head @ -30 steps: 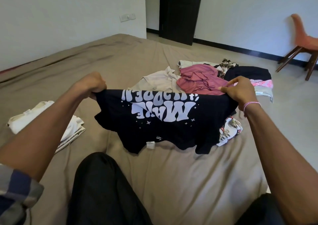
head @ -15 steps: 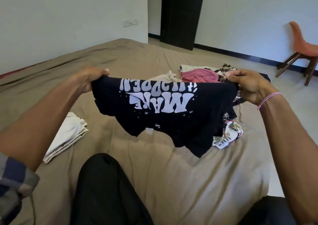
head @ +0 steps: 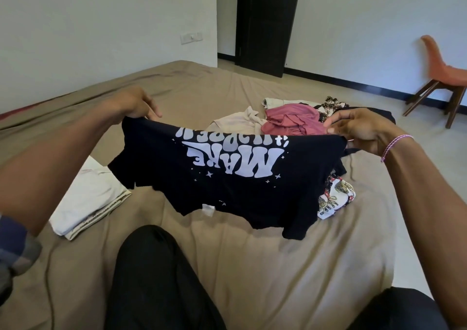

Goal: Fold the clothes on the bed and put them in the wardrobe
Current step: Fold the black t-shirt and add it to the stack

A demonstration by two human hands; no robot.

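A black T-shirt [head: 227, 185] with white lettering hangs stretched in the air above the brown bed [head: 278, 266]. My left hand [head: 134, 105] pinches its upper left edge and my right hand [head: 358, 130] pinches the upper right edge. The shirt's lower part droops toward the sheet, print upside down to me. Behind it lies a heap of unfolded clothes: a pink garment [head: 290, 120], a beige one [head: 240, 125], a floral piece [head: 331, 103] and a white elephant-print cloth [head: 336, 198]. The wardrobe is out of sight.
A folded white stack [head: 88, 201] lies on the bed at my left. My black-trousered knees [head: 156, 279] are in the foreground. A dark door [head: 265, 24] stands at the back, and an orange chair [head: 444, 77] on the floor at right.
Both hands have lifted the black shirt higher off the bed and held it spread. The fingers have loosened from fists into pinches at the top edge.
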